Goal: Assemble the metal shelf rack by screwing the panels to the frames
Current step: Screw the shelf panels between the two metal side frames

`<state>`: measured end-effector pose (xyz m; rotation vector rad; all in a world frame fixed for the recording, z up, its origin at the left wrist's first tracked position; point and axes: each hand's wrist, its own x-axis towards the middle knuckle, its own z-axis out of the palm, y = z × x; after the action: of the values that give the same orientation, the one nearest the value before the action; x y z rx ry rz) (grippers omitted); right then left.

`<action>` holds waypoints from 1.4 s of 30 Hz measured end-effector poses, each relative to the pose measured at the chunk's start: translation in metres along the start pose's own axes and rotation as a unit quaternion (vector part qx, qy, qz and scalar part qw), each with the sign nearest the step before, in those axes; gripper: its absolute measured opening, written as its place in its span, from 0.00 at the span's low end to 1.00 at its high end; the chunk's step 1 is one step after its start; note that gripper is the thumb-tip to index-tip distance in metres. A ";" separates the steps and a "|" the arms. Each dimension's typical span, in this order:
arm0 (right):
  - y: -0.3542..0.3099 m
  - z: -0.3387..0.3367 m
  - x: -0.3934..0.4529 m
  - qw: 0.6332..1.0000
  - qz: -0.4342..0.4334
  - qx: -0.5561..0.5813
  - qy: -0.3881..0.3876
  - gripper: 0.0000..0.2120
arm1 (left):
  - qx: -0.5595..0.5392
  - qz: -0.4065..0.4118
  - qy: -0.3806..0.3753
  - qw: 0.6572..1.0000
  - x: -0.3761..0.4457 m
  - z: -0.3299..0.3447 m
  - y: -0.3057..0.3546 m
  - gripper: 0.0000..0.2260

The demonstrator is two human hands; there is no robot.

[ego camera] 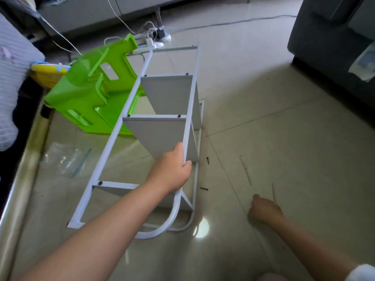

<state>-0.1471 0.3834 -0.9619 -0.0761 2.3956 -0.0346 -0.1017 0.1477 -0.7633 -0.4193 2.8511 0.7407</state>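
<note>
Steadying white metal shelf rack [162, 126] lying sideways on tiled floor [263, 118]; our left hand [172, 171] fingers [187, 164] gripping frame rail; right hand [264, 209] curled near thin clear-handled screwdriver [246, 170], grasp unclear; loose black screws [204, 188] within reach.

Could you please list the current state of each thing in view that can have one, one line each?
Shelf rack: on its side on the floor, three panels fitted.
Left hand: grips the upper frame's rail.
Right hand: on the floor, fingers curled; contents hidden.
Screwdriver: lying on the floor, untouched.
Two black screws: loose on the floor.
Green stool: tipped over behind the rack.
</note>
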 end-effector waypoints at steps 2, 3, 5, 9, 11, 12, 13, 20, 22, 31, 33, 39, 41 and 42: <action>-0.011 -0.007 -0.004 0.997 -0.043 0.059 -0.024 0.15 | 0.013 0.004 0.012 1.000 -0.006 0.000 0.000 0.08; -0.017 -0.013 -0.008 0.993 -0.063 0.091 -0.028 0.14 | 0.020 0.007 0.022 1.000 -0.009 -0.001 0.001 0.10; -0.031 -0.026 -0.014 0.980 -0.107 0.169 -0.018 0.09 | 0.015 0.019 0.043 0.999 -0.013 -0.006 0.001 0.11; -0.063 -0.067 -0.028 0.939 -0.175 0.295 0.004 0.10 | 0.021 -0.002 0.106 0.994 -0.019 -0.027 -0.018 0.16; -0.080 -0.086 -0.036 0.921 -0.192 0.338 -0.009 0.08 | 0.089 -0.034 0.142 0.985 -0.019 -0.037 -0.038 0.25; -0.088 -0.094 -0.040 0.909 -0.194 0.368 -0.023 0.07 | 0.121 -0.064 0.165 0.977 -0.019 -0.042 -0.048 0.29; -0.095 -0.099 -0.044 0.898 -0.193 0.393 -0.037 0.07 | 0.141 -0.103 0.184 0.967 -0.019 -0.046 -0.057 0.30; -0.140 -0.107 -0.073 0.761 -0.149 0.628 -0.065 0.14 | 0.130 -0.239 0.098 0.957 -0.009 -0.056 -0.084 0.24; -0.153 -0.124 -0.084 0.703 -0.165 0.688 -0.066 0.15 | 0.129 -0.230 0.109 0.959 -0.006 -0.056 -0.089 0.25; -0.180 -0.144 -0.042 0.780 -0.198 0.577 0.140 0.11 | 0.136 -0.234 0.123 0.955 -0.001 -0.055 -0.098 0.26; -0.179 -0.138 -0.032 0.828 -0.234 0.477 0.178 0.09 | 0.138 -0.231 0.122 0.955 -0.001 -0.055 -0.099 0.26; -0.178 -0.142 -0.032 0.857 -0.297 0.332 0.260 0.07 | 0.138 -0.229 0.119 0.956 -0.002 -0.060 -0.108 0.28; -0.178 -0.140 -0.028 0.867 -0.297 0.345 0.203 0.08 | 0.135 -0.225 0.116 0.958 -0.002 -0.060 -0.109 0.28; -0.178 -0.138 -0.025 0.875 -0.287 0.350 0.171 0.09 | 0.135 -0.223 0.116 0.958 -0.002 -0.060 -0.109 0.28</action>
<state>-0.2145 0.2075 -0.8350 -0.4649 2.4592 -1.2734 -0.0720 0.0271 -0.7597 -1.1169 2.8350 0.2250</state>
